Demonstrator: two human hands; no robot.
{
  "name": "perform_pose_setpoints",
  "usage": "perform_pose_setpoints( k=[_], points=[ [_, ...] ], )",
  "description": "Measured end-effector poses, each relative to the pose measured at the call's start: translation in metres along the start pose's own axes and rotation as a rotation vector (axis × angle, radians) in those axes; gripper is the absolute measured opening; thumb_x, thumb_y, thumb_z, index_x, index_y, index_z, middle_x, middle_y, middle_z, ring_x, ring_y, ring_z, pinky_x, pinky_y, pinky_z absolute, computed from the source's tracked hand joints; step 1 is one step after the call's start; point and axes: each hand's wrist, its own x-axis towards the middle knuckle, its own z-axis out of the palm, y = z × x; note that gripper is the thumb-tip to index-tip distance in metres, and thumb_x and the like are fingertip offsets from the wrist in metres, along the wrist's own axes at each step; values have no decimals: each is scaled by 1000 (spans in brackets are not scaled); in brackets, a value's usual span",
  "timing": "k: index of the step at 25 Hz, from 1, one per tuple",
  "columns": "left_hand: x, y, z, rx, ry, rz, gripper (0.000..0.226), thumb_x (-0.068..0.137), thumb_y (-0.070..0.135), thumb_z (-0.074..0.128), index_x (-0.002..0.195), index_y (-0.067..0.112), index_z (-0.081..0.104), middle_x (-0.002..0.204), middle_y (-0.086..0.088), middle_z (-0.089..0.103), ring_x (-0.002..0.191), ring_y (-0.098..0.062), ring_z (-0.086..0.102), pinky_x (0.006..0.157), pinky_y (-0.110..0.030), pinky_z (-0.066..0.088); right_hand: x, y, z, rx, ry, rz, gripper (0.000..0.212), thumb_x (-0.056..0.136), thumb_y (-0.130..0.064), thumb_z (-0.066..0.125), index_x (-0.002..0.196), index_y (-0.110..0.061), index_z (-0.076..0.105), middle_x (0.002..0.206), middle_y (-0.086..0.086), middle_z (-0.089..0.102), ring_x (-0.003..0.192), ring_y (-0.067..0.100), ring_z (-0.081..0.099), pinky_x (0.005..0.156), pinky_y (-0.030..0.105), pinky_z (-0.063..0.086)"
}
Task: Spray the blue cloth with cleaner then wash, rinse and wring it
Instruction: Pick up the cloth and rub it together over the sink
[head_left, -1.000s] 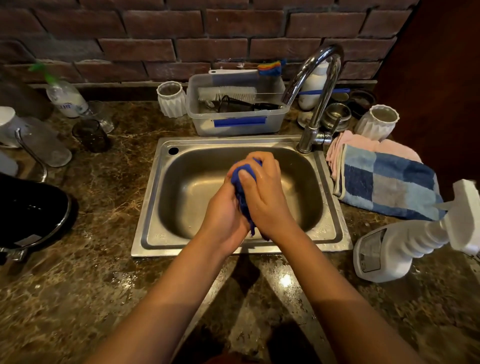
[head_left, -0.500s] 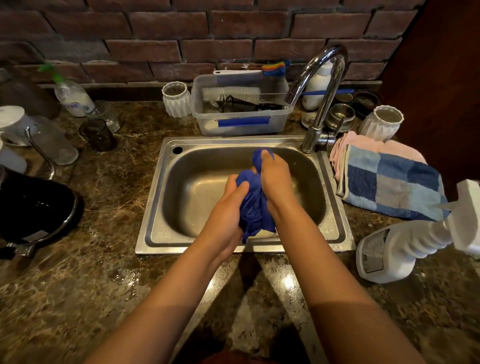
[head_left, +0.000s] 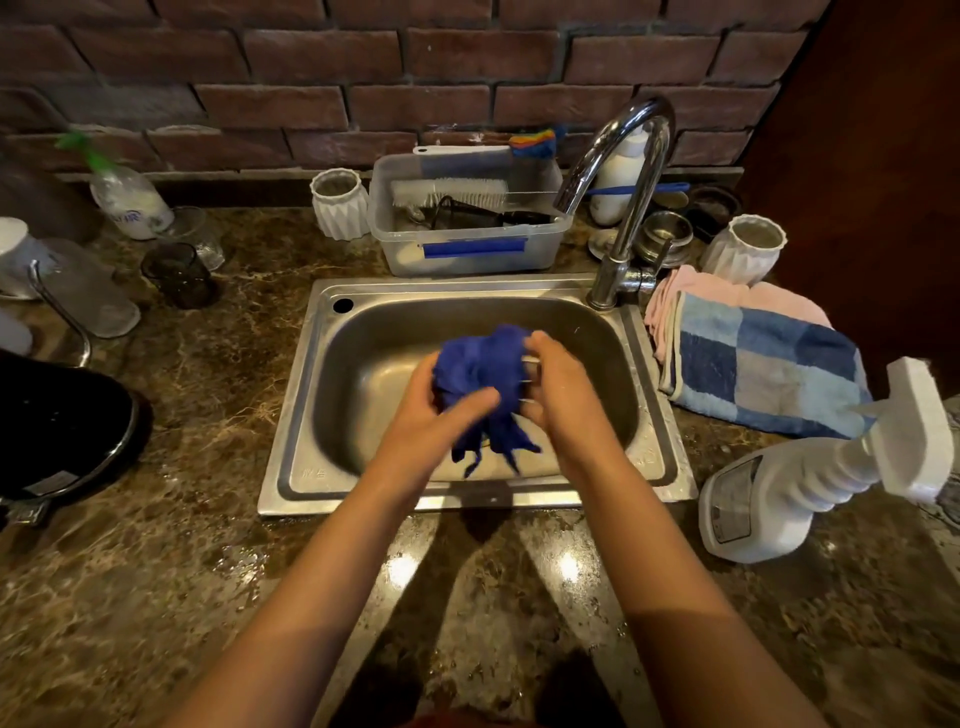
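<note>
The blue cloth (head_left: 480, 374) is bunched up over the steel sink (head_left: 306, 395), with loose corners hanging down toward the basin. My left hand (head_left: 431, 421) grips it from the left, thumb across its front. My right hand (head_left: 558, 395) holds its right side, fingers curled into the folds. Both hands are slightly blurred. The white cleaner spray bottle (head_left: 779, 499) lies on its side on the counter right of the sink. The chrome tap (head_left: 628, 208) arches over the back right corner; no water is visible from it.
A blue checked towel (head_left: 763, 374) on a pink cloth lies right of the sink. A clear tub (head_left: 467, 244) with brushes stands behind it, flanked by two white ribbed cups. Glasses and a small spray bottle (head_left: 124, 192) are back left; a black pan (head_left: 57, 426) sits at left.
My hands have parted from a tight clasp around the cloth. The cloth has loosened from a squeezed roll into a wider bunch with its corners dangling.
</note>
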Motion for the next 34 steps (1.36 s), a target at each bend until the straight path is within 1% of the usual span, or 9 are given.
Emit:
perform_pose_setpoints(
  k=[5, 9, 12, 18, 20, 23, 28, 31, 34],
  points=[
    [7, -1, -4, 246, 98, 164, 48, 83, -4, 57, 115, 31, 48, 108, 11, 61, 101, -9, 61, 88, -24, 49, -7, -4, -14, -205, -115, -186, 29, 94, -20, 42, 120, -23, 54, 116, 5, 59, 94, 16, 61, 77, 24, 50],
    [6, 10, -6, 422, -107, 159, 66, 78, -2, 60, 131, 30, 35, 90, 0, 68, 77, -9, 66, 69, -19, 53, 0, -6, -38, -616, -282, -556, 67, 78, -21, 64, 134, -43, 33, 138, -3, 42, 127, 7, 39, 101, 10, 34],
    [12, 5, -6, 408, -54, 141, 68, 77, 9, 70, 131, 30, 35, 101, 6, 63, 79, 4, 64, 71, -18, 54, 8, -9, -41, -627, -305, -518, 35, 82, -13, 63, 114, -26, 59, 110, -8, 63, 104, 6, 57, 92, 26, 48],
    [22, -26, -11, -164, -223, -151, 40, 74, 46, 59, 109, 27, 61, 117, 3, 66, 100, -8, 65, 85, -26, 49, 29, -1, -51, -290, -251, -465, 22, 86, -3, 56, 93, -24, 59, 93, -10, 61, 89, 4, 57, 77, 16, 47],
    [29, -28, 1, -32, -207, -13, 55, 67, 38, 71, 118, 34, 51, 121, 10, 61, 108, -5, 61, 84, -21, 50, 40, 3, -50, -245, -164, -448, 23, 87, -5, 56, 91, -27, 59, 93, -11, 62, 90, 4, 59, 79, 18, 49],
    [48, -26, 13, 133, -2, 116, 43, 77, 22, 70, 113, 36, 54, 118, 12, 61, 108, -6, 60, 88, -24, 50, 63, 12, -53, -267, 68, -429, 21, 86, -9, 59, 84, -30, 59, 88, -14, 63, 85, 4, 60, 77, 19, 48],
    [84, -23, 9, 3, -76, -137, 41, 83, 1, 63, 117, 24, 58, 117, -1, 64, 101, -15, 66, 73, -33, 58, 102, 31, -75, -154, 220, -273, 14, 86, -7, 60, 84, -21, 63, 84, -7, 64, 82, 13, 60, 73, 18, 49],
    [108, -21, 16, -55, -36, -187, 36, 85, -2, 57, 105, 27, 63, 119, -7, 63, 106, -23, 63, 83, -40, 54, 126, 32, -82, -118, 179, -201, 9, 88, -8, 58, 93, -9, 65, 85, -2, 64, 77, 7, 58, 65, 9, 48],
    [126, -21, 23, -189, -26, -226, 34, 86, -3, 55, 101, 27, 64, 117, -5, 63, 106, -21, 62, 84, -36, 53, 159, 30, -101, -70, 207, -39, 8, 90, -18, 56, 87, -18, 63, 86, 2, 62, 70, 9, 57, 54, 13, 48]
  ],
)
